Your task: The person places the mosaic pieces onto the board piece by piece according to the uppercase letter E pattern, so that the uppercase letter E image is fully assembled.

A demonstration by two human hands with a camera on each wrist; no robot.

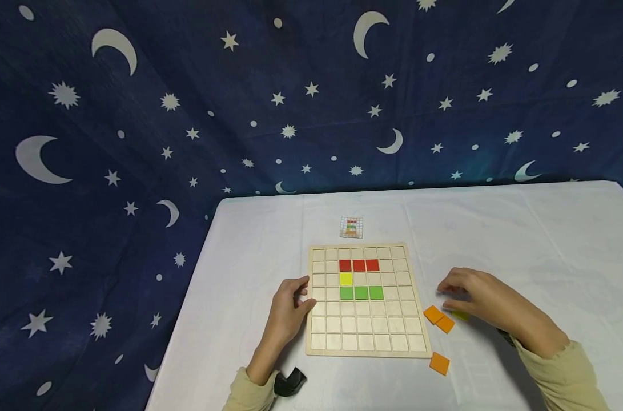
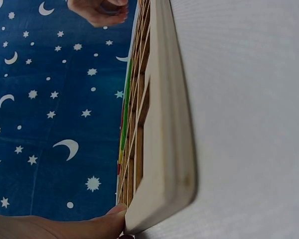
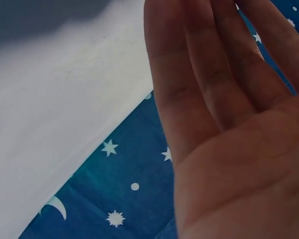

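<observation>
A square wooden grid board (image 1: 368, 325) lies on the table, holding three red tiles (image 1: 359, 265), one yellow tile (image 1: 346, 279) and three green tiles (image 1: 361, 293). My left hand (image 1: 286, 311) holds the board's left edge; its thumb (image 2: 107, 224) lies against the frame in the left wrist view. To the right of the board, my right hand (image 1: 478, 294) hovers over a partly covered yellow-green tile (image 1: 460, 315), fingers slightly bent and no tile seen in them. The right wrist view shows its palm (image 3: 239, 174). Orange tiles (image 1: 433, 314) lie beside that hand.
Behind the board lies a small printed card (image 1: 351, 227) with a coloured grid pattern. Another orange tile (image 1: 439, 363) sits by the board's near right corner. White cloth (image 1: 260, 240) covers the table, and a dark blue star-and-moon curtain (image 1: 311, 114) hangs behind.
</observation>
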